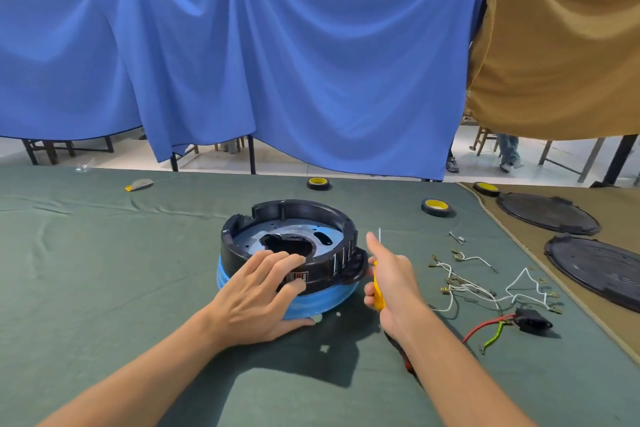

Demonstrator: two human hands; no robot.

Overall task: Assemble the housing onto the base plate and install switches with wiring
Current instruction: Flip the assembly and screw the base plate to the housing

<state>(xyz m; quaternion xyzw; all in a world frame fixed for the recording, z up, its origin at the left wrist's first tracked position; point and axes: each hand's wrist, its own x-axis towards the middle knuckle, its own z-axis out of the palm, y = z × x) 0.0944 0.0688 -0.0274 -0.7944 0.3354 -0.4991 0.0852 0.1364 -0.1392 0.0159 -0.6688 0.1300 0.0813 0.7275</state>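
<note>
Black housing (311,215) on green cloth (104,270).
Left hand (258,291) rests loose-fingered on housing; right hand (391,274) clamps yellow screwdriver (378,298).

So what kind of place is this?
Probably a workshop: a green cloth-covered workbench, loose white wires with metal terminals, and a round black plastic housing under assembly.

Bare forearms (156,367) lead to the left hand (256,291) and right hand (391,284).
</note>
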